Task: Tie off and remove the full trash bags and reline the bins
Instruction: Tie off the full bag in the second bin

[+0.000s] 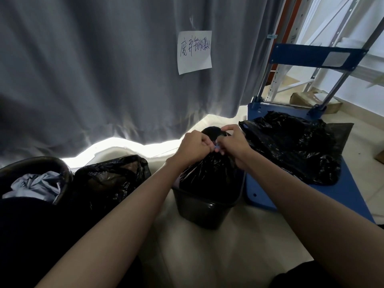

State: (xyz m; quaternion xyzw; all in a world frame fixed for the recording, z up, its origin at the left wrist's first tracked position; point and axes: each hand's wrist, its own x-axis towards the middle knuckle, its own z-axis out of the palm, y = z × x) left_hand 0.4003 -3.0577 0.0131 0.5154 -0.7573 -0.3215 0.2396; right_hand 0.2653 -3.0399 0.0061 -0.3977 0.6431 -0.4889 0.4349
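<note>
A black trash bag (209, 173) stands gathered in a small dark square bin (199, 208) on the floor. My left hand (193, 147) and my right hand (230, 142) meet above the bag's bunched neck. Both pinch a small blue tie (216, 146) between their fingertips at the neck. The bag's top puffs up behind my hands. A second black bag (112, 179) sits on the floor to the left. A round dark bin (37, 165) at far left holds pale crumpled cloth or paper.
A blue platform cart (336, 196) stands right of the bin with a loose black bag (295, 150) lying on its deck. A grey curtain (104, 69) with a handwritten paper note (194, 51) hangs behind. Metal shelving and a brown paper bag (311, 99) are at far right.
</note>
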